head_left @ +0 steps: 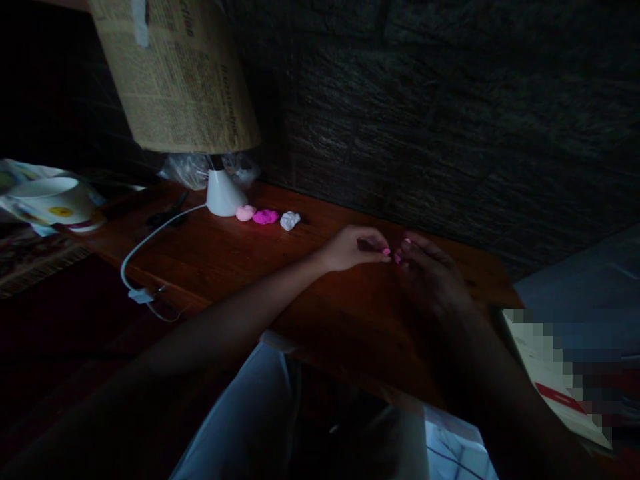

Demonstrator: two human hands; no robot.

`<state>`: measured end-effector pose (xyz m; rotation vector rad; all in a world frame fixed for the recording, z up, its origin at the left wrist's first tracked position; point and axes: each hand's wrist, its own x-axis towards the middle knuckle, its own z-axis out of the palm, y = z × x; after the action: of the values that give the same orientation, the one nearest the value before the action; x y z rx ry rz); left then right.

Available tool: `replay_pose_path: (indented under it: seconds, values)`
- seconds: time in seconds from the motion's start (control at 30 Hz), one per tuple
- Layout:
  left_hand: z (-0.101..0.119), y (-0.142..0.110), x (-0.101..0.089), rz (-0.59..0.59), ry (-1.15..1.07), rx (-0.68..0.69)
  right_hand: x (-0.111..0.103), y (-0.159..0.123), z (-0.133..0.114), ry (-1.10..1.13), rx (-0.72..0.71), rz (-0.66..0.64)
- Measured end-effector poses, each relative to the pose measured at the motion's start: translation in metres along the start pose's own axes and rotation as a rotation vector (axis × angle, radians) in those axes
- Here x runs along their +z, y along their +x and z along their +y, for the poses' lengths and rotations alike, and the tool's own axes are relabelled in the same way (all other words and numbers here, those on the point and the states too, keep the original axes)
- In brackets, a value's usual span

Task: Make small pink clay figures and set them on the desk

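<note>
Above the wooden table, my left hand pinches a tiny piece of pink clay between thumb and fingertips. Close beside it, fingertips nearly meeting, my right hand is curled closed around another bit of pink clay. Dim light blurs the exact shape of both bits. Left of my hands, three soft-looking lumps sit in a row: a pale pink lump, a magenta lump and a white lump.
A lamp with a newsprint shade and white base stands at the table's back left, its cable hanging over the front edge. A white cup is far left. The dark stone wall borders the back.
</note>
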<state>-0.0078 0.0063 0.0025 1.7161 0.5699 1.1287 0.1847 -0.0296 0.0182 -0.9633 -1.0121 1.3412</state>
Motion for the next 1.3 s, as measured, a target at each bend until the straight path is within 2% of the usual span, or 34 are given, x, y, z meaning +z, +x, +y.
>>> replay_pose_path:
  seconds: [0.33,0.53,0.97,1.3]
  values:
    - [0.007,-0.003,0.003,0.024,-0.065,-0.096,0.003,-0.001,-0.002,-0.059,-0.077,-0.023]
    - [0.005,-0.003,0.002,0.002,-0.129,-0.132,0.005,-0.003,-0.001,-0.037,-0.071,0.074]
    - [-0.005,0.001,0.000,-0.024,-0.193,-0.126,0.001,-0.002,-0.001,-0.073,-0.032,0.036]
    - [0.008,-0.001,0.001,-0.003,-0.224,-0.181,0.002,-0.004,-0.003,-0.074,-0.063,-0.008]
